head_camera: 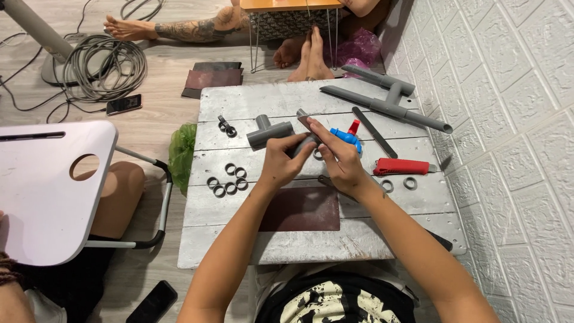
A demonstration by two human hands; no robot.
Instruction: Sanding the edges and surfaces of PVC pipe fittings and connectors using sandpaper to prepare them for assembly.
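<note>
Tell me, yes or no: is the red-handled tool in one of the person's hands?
No. The red-handled tool lies on the grey board, right of the right hand.

The grey pipe piece [302, 145] is mostly hidden inside the left hand [281, 164] grip and behind the right hand [341, 162] — its length cannot be told. The blue valve [348, 139] shows only partly. The near phone [153, 304] is cut by the bottom edge.

A grey plank table [382, 236] carries pipe fittings [270, 131], rings [228, 179] and sandpaper [302, 209].

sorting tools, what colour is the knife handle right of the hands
Red, clearest in the head view: the knife handle lies on the grey table.
</note>
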